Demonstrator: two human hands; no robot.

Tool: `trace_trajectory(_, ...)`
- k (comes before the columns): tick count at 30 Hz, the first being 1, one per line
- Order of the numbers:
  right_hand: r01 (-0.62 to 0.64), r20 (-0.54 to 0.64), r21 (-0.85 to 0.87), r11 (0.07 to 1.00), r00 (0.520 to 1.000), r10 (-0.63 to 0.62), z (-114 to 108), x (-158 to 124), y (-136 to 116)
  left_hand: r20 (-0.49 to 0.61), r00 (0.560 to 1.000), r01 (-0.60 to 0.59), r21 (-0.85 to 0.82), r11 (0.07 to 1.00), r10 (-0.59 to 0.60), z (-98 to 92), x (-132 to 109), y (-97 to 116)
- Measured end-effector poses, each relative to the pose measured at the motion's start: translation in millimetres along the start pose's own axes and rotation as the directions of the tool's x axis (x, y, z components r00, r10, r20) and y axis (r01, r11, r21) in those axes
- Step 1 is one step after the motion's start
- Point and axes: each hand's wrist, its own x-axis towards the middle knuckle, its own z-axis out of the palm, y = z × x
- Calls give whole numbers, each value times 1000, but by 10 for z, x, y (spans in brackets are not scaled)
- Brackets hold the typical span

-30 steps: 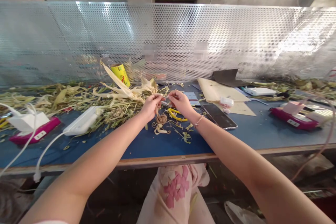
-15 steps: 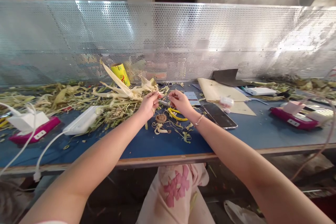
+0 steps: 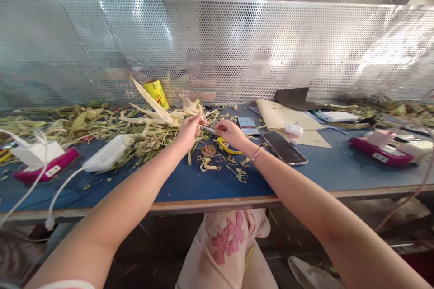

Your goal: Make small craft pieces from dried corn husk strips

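My left hand is closed in a pinch at the edge of the dried husk pile; what is between its fingertips is too small to name. My right hand has its fingers curled together just to the right, and its fingertips are hidden. A thin silvery piece shows between the hands; I cannot tell whether the right fingers grip it. Under the right hand lies a tool with yellow curved handles. A small brown coiled disc and curled husk scraps are on the blue table nearer me.
Pale dried husks and a yellow tube stand behind my left hand. A phone, a small white bottle and brown paper are rightward. Magenta power strips with cables sit at both sides. A perforated metal screen closes the back.
My left hand has shifted slightly left and up, widening the gap between the hands. My right hand has moved slightly left and down, its fingers more curled. The view has tilted a little.
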Motion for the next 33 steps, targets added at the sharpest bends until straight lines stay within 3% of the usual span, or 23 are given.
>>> trace_trajectory(4, 48, 71, -177, 983, 997, -36, 24, -13, 47, -36, 991, -120, 193, 974, 129, -105, 87, -39)
trace_trajectory(8, 91, 178, -292, 952, 983, -40, 47, -40, 78, 39, 970, -234, 409, 882, 240, -185, 151, -83)
trace_trajectory(11, 126, 260, -330, 936, 965, -38, 57, -51, 63, 79, 965, -255, 499, 829, 249, -192, 155, -93)
trace_trajectory(15, 161, 338, -364, 917, 941, -31, 95, -49, 37, 44, 967, -230, 579, 782, 252, -172, 159, -105)
trace_trajectory(20, 84, 308, -488, 869, 948, 82, 187, -59, -8, 37, 960, -235, 646, 727, 278, -168, 180, -161)
trace_trajectory(26, 168, 356, -569, 805, 933, 58, 248, -53, -34, 52, 963, -220, 717, 661, 264, -177, 179, -197)
trace_trajectory(30, 76, 325, -499, 863, 940, 105, 189, -19, -18, 77, 975, -184, 809, 558, 210, -199, 183, -191)
trace_trajectory(33, -36, 214, -354, 934, 970, 119, 105, 1, -3, 100, 981, -166, 872, 460, 165, -215, 162, -174)
